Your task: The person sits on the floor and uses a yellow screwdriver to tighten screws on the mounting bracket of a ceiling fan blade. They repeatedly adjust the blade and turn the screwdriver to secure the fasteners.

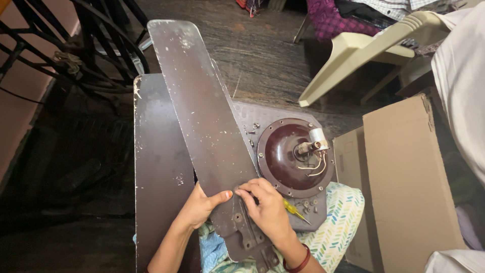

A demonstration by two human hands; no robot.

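Observation:
A long brown fan blade (202,111) lies slanted across my lap, its metal bracket end (247,237) pointing toward me. My left hand (199,207) grips the blade's near edge, thumb on top. My right hand (268,210) rests on the blade near the bracket, fingers bent over its surface. A second brown blade (156,167) lies flat under it on the left. The round maroon fan motor (293,156) with its shaft and loose wires sits on a grey board (275,114) to the right. A yellow-handled screwdriver (295,211) lies beside my right hand.
Loose screws (251,129) lie on the grey board, with more screws (307,205) near the screwdriver. Open cardboard boxes (404,182) stand at right. A cream plastic chair (364,50) is behind them. A black metal frame (76,45) fills the upper left. Patterned cloth (338,217) covers my lap.

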